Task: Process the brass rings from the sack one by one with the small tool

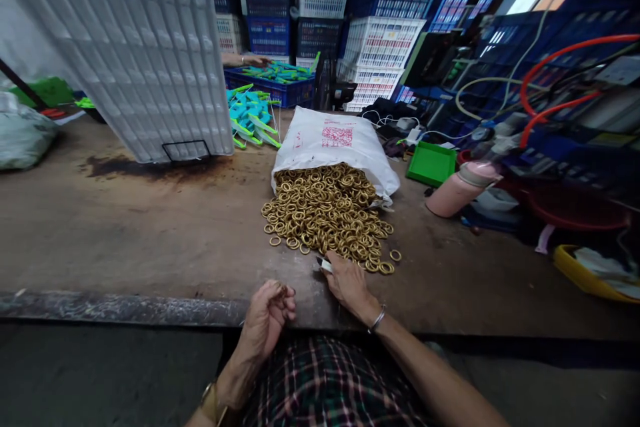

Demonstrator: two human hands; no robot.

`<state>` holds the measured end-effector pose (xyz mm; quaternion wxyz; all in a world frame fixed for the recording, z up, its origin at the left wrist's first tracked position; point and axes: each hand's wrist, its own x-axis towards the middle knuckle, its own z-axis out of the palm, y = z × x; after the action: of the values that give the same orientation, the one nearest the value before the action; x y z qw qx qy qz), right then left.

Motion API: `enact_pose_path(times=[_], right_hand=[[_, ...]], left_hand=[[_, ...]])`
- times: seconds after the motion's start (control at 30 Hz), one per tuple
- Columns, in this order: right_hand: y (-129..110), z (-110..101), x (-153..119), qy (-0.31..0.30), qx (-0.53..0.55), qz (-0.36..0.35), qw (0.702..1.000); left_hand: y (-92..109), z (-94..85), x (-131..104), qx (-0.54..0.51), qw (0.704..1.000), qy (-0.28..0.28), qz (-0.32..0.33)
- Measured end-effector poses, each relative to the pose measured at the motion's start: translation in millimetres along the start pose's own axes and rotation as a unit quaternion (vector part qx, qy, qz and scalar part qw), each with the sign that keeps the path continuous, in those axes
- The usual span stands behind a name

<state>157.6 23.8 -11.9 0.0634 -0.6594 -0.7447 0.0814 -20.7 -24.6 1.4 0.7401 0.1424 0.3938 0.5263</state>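
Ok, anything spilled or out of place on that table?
Gold rings spill from the white bag onto the table, possibly deliberately. A dark stain stands out against the paler wood by the foot of the ribbed panel.

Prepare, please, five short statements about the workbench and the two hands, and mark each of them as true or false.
1. The right hand holds a small white tool with a dark tip. True.
2. The gold-coloured rings spill from the open mouth of the white sack. True.
3. The pink bottle is left of the sack. False: it is right of the sack.
4. The left hand is buried in the rings. False: it is apart from the pile, near the table's front edge, with fingers curled.
5. The green tray is closer to the sack than the yellow basin. True.
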Motion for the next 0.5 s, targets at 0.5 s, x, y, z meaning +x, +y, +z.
enact_pose_path(times=[0.5], right_hand=[[9.7,24.8,-8.6,0.083,-0.002,-0.037,0.996]], left_hand=[[-8.9,-0.8,15.5,-0.089,0.991,0.049,-0.089]])
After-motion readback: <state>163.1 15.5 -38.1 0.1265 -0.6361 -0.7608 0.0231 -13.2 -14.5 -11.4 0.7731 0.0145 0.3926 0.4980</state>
